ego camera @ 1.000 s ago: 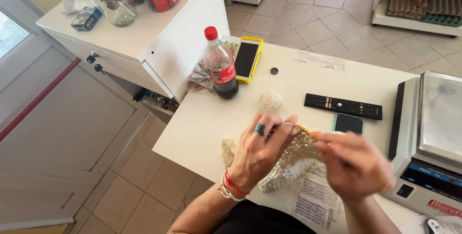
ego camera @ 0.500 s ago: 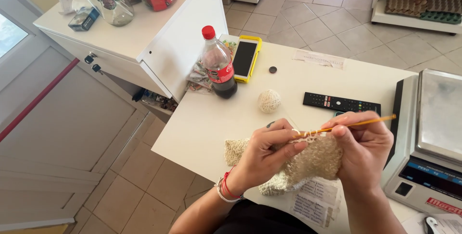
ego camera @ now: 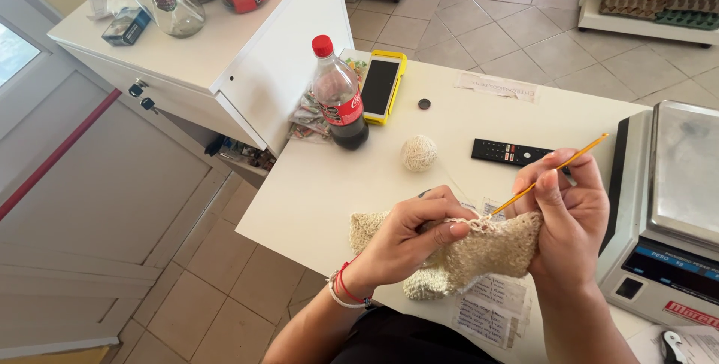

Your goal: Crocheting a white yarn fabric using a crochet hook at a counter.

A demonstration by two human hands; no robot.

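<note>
Head view: your left hand [ego camera: 408, 240] is closed in a pinch on the upper edge of the cream, loosely knotted crocheted fabric piece [ego camera: 479, 252], which hangs between both hands just above the near edge of the white table [ego camera: 464, 120]. Your right hand [ego camera: 565, 214] is clenched around the slim yellow-orange crochet hook [ego camera: 550, 174]. The hook's long axis runs diagonally, its free end pointing up and away to the right, its working tip down at the fabric edge, just beside your left fingertips [ego camera: 460, 229]. The right hand therefore lies right of the working point, the left hand touching it. The small cream ball of yarn [ego camera: 419, 153] rests on the table beyond the fabric, well apart from either hand.
</note>
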